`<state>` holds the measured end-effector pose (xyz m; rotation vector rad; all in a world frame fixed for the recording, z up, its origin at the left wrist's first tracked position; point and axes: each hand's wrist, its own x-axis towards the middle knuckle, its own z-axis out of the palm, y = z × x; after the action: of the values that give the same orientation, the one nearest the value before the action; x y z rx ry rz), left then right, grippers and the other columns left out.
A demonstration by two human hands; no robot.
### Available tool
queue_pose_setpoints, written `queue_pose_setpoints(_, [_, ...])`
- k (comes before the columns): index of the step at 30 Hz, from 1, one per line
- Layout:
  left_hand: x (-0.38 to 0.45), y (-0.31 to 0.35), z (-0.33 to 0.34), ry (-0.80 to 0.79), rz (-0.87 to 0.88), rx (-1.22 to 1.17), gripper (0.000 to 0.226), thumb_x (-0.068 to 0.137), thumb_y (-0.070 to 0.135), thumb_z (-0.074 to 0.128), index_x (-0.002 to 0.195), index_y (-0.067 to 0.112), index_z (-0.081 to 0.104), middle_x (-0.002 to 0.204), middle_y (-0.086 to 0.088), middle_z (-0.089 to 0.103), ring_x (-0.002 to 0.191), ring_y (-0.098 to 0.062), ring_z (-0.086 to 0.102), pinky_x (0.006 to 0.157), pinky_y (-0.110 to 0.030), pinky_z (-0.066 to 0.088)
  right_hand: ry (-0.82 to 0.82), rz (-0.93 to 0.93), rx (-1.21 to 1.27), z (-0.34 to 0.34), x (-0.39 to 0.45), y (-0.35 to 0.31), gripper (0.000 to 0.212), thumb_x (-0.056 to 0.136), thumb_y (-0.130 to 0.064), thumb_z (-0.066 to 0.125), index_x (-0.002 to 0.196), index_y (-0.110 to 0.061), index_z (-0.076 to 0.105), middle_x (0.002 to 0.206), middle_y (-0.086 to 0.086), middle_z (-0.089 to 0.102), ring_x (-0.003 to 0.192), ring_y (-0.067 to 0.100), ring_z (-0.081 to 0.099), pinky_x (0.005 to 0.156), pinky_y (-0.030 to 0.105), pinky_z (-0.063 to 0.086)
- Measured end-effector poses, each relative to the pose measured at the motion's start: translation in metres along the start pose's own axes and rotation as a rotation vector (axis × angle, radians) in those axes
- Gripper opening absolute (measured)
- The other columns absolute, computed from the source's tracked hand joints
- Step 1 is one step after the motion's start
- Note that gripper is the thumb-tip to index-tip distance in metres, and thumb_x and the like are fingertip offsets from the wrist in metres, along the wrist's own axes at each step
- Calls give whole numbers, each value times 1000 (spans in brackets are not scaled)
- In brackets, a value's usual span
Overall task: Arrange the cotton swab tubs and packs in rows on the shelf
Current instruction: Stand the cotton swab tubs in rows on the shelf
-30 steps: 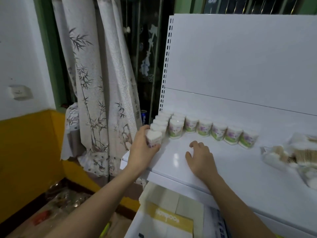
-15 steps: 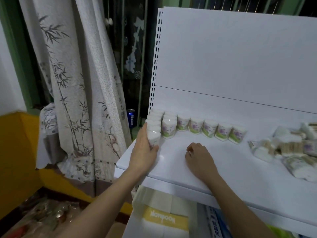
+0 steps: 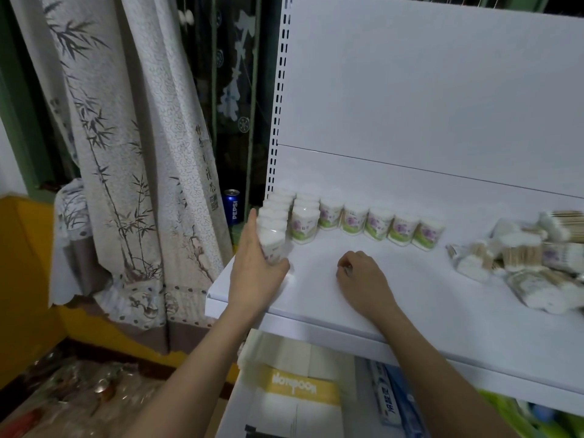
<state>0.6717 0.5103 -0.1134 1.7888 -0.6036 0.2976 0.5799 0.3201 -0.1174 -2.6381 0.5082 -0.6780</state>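
On the far left hangs a pale curtain (image 3: pixel 126 153) with dark bamboo drawn on it. Below it the wall is yellow (image 3: pixel 28 279). Just past the curtain a blue Pepsi can (image 3: pixel 231 205) stands in the dark gap beside the shelf.

Next comes the white shelf (image 3: pixel 410 317). At its left end a line of cotton swab tubs (image 3: pixel 278 203) runs from the back wall out toward the front edge. The left hand (image 3: pixel 256 270) is at the front of that line. It holds the front tub (image 3: pixel 272 240), with the fingers wrapped round the far side and the thumb on the near side. This tub stands upright on the shelf, touching the tub behind it.

Right beside that line is a second, shorter line of tubs (image 3: pixel 304 221). From there a row of five tubs (image 3: pixel 377 224) runs to the right along the shelf, each touching the next. They have purple and green labels.

In front of that row the right hand (image 3: pixel 360 276) rests on the bare shelf. Its fingers are curled under, and it looks like it holds nothing, though the fingertips are hard to see.

At the far right lies a loose heap of swab packs (image 3: pixel 521 267), some on top of others, well apart from the tubs.

Under the shelf sits a yellow and white notebook pack (image 3: pixel 294 390).
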Motion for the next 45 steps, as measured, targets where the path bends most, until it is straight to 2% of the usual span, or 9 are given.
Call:
queue_pose_setpoints(3, [-3,8,-2,77,62,30,94,78,22,75,152,28,18,152,0,31,141,-19,28,112,-49,33,-12,24,88,-4,-2,-4,12,97,-16,50,98,-10,60,94,0,56,91,17,50,73,27,35])
queue_pose_setpoints(6, [-7,18,-3,196,338,207,68,80,14,72,141,12,42,139,-9,43,134,-28,36,110,-49,34,-34,136,335,-19,-5,-7,13,98,-19,54,104,-12,62,100,-1,62,91,15,57,76,23,42])
queue_pose_setpoints(9, [-4,43,8,165,504,230,47,79,7,70,125,12,58,126,-5,53,122,-25,45,107,-35,36,-77,246,563,-44,-8,1,12,99,-18,55,104,-12,63,103,6,67,89,18,65,78,26,48])
queue_pose_setpoints(11, [5,64,24,20,412,209,42,81,12,68,122,14,60,121,-2,56,116,-21,47,100,-27,36,-133,263,552,-67,-13,10,15,99,-21,55,104,-11,64,102,6,69,85,15,66,75,27,52])
queue_pose_setpoints(15, [24,97,73,-282,289,193,37,82,29,63,117,20,58,109,3,60,102,-18,55,89,-36,47,-149,241,359,-118,-22,31,19,99,-28,54,99,-13,66,94,0,72,80,14,68,72,29,54])
queue_pose_setpoints(23, [18,156,183,-604,168,43,22,80,20,66,101,25,60,98,5,62,87,-14,58,73,-26,46,-16,356,29,-198,-38,113,21,95,-25,53,79,-15,61,84,4,70,72,19,65,62,29,48])
queue_pose_setpoints(29, [1,173,257,-652,38,-10,34,81,21,67,115,18,59,103,-1,61,92,-17,60,84,-30,49,8,415,-154,-226,-40,170,29,95,-26,52,95,0,64,92,17,69,87,30,65,75,38,51])
queue_pose_setpoints(35, [-4,178,319,-581,-30,84,53,85,38,68,128,11,51,119,-7,58,101,-22,58,85,-31,45,-35,398,-187,-238,-36,203,23,94,-26,51,94,-7,65,89,10,67,84,26,63,73,35,49])
queue_pose_setpoints(45, [-7,163,349,-438,-43,86,42,80,45,59,111,16,64,104,-3,68,99,-24,62,80,-33,47,-21,253,-138,-236,-23,231,20,97,-29,49,89,-13,58,87,3,61,86,23,59,76,36,49])
